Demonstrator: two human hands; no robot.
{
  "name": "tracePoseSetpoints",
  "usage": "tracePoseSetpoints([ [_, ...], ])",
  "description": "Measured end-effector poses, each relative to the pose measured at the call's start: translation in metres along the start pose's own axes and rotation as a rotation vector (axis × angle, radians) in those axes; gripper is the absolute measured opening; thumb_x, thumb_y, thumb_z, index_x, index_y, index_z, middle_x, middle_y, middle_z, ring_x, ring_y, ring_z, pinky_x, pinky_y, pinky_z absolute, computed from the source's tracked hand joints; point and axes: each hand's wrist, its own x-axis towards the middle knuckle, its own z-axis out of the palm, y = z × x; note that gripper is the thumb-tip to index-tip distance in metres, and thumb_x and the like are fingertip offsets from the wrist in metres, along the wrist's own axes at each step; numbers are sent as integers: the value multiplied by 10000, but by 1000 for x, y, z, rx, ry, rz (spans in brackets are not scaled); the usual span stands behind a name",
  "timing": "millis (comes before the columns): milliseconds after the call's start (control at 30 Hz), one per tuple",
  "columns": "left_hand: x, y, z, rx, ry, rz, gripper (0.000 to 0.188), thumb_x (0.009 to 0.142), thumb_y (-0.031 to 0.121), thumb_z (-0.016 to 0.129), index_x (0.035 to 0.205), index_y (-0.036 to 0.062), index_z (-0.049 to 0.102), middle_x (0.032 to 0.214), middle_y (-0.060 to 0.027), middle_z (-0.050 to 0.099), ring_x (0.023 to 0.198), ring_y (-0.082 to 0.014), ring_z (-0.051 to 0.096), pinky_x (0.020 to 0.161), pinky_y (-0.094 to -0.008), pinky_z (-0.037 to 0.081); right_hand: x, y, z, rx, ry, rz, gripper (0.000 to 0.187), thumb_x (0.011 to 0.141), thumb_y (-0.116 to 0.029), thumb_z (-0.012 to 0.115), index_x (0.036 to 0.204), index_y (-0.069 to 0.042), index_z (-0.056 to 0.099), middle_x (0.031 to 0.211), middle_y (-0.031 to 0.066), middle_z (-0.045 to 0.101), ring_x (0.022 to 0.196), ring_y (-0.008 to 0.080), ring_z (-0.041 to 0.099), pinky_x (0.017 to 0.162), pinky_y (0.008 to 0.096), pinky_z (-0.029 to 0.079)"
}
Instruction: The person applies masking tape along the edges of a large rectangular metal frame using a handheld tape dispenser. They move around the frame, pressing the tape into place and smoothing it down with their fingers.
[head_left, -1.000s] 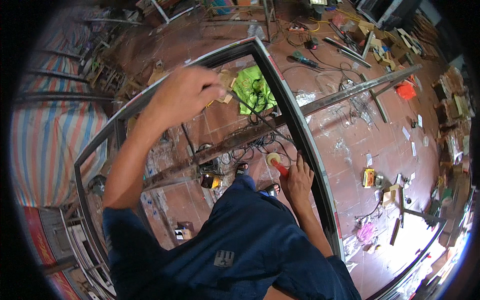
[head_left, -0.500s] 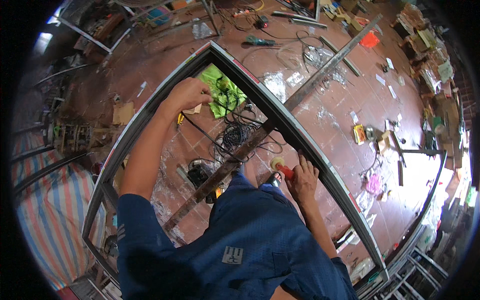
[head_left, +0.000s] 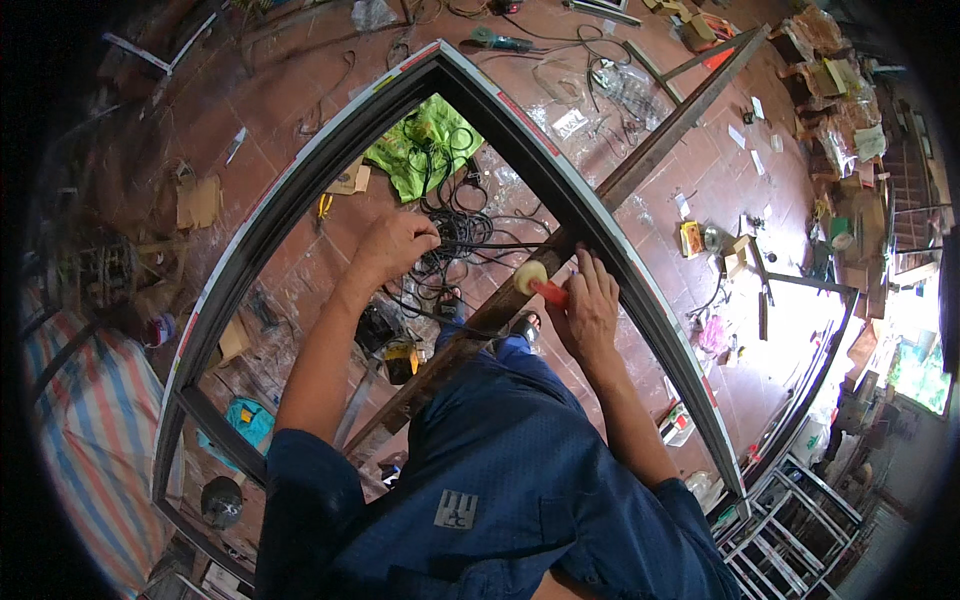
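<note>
A dark metal window-like frame point(head_left: 566, 158) with pale outer edges surrounds my arms. Inside it, my left hand point(head_left: 398, 246) is closed in a pinch on a thin black rubber-like strip point(head_left: 490, 245), which runs right toward the frame's right side. My right hand point(head_left: 590, 305) grips a small mallet point(head_left: 531, 278) with a cream head and a red handle, close to the inner edge of that right side. More of the black strip lies in a tangled heap point(head_left: 455, 222) on the floor below, partly over a bright green cloth point(head_left: 405, 165).
A rusty steel bar point(head_left: 660, 145) crosses under the frame diagonally. A striped sheet point(head_left: 85, 430) covers something at left. A teal power tool point(head_left: 500, 40) lies at the far side, cardboard point(head_left: 198, 200) at left, and metal ladder-like racks point(head_left: 790, 525) stand at lower right.
My left hand has come away from the frame's left side, down and toward the middle, with the strip now stretched to the right. The mallet in my right hand has moved slightly up and left.
</note>
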Motion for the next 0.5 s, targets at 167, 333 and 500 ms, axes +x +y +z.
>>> tracePoseSetpoints([
  [167, -9, 1, 13, -175, 54, -106, 217, 854, 179, 737, 1026, 55, 783, 907, -176, 750, 832, -270, 742, 762, -374, 558, 48, -10, 8, 41, -61, -142, 362, 793, -235, 798, 990, -14, 592, 1520, 254, 504, 1377, 412, 493, 1115, 516, 356],
  [333, 1, -15, 21, -365, -11, -247, 225, 895, 147, 710, 1059, 10, 779, 850, -107, 753, 729, -199, 701, 710, -348, 549, 41, -15, -8, 184, -68, -277, 364, 800, -229, 817, 980, -17, 581, 1442, 212, 586, 1292, 396, 574, 1044, 498, 441],
  [500, 16, -15, 37, -525, -155, -313, 262, 950, 80, 678, 1179, -29, 741, 870, -4, 693, 681, -76, 591, 614, -280, 496, -39, 9, -8, 230, 36, -95, 384, 735, -117, 864, 929, -37, 543, 1468, 278, 541, 1318, 462, 551, 1069, 503, 452],
])
